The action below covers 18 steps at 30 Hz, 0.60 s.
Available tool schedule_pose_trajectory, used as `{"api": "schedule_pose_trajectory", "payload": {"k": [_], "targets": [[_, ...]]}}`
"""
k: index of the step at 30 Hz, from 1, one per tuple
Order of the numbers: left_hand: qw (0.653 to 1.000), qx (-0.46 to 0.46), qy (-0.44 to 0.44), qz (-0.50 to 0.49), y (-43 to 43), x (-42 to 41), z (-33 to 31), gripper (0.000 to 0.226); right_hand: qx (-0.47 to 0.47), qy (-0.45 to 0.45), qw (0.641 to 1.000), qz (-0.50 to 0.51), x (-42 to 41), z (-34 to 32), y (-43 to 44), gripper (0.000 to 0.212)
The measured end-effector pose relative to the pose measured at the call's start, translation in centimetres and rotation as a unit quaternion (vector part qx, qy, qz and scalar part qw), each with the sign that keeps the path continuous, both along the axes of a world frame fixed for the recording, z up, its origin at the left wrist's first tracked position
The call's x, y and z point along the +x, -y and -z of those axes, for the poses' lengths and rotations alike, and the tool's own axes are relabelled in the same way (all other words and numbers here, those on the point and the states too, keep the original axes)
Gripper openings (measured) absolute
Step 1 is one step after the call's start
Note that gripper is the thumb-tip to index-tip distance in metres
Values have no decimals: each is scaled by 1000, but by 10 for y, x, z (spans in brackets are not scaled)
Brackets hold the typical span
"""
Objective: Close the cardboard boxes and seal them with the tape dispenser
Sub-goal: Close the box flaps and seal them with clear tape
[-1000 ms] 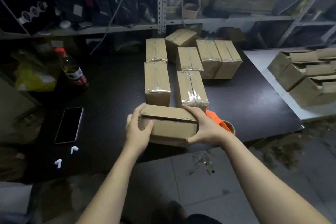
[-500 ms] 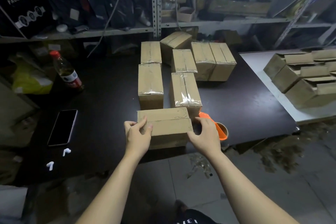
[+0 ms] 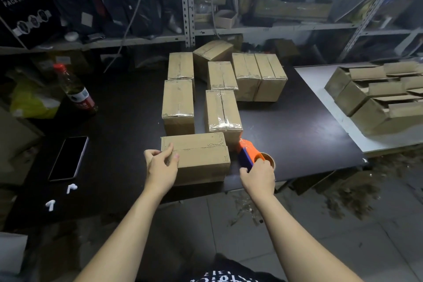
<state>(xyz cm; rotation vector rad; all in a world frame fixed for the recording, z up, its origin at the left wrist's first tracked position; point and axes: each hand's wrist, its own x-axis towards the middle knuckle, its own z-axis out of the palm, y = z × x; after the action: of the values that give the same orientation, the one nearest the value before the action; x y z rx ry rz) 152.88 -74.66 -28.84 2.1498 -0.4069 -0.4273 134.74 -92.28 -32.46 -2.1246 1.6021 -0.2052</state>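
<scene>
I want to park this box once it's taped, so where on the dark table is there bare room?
Two bare patches on the dark table: between the phone and the sealed boxes, and a wider one between those boxes and the white table. Crowded: the middle back, and the front edge by the held box and tape dispenser.

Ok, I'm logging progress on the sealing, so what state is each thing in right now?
Near box: flaps shut, no tape visible.
Left hand: holds near box's left end.
Right hand: grips the dispenser.
Dispenser: held beside the near box's right end.
Back boxes: taped shut.
Right boxes: flaps open.
Bottle: upright, capped.
Phone: screen dark.
</scene>
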Motion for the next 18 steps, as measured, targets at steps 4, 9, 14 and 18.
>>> {"api": "schedule_pose_trajectory", "payload": {"k": [4, 9, 14, 18], "targets": [[1000, 2, 4, 10, -4, 0, 3, 46, 14, -62, 997, -36, 5, 6, 15, 35], [999, 27, 30, 24, -7, 1, 1, 46, 50, -110, 993, -17, 9, 13, 25, 39], [991, 79, 96, 40, -7, 6, -2, 47, 13, -43, 997, 59, 3, -12, 16, 37], [984, 103, 130, 62, -5, 14, -12, 51, -23, 12, 994, 108, -1, -33, 0, 42]]}}
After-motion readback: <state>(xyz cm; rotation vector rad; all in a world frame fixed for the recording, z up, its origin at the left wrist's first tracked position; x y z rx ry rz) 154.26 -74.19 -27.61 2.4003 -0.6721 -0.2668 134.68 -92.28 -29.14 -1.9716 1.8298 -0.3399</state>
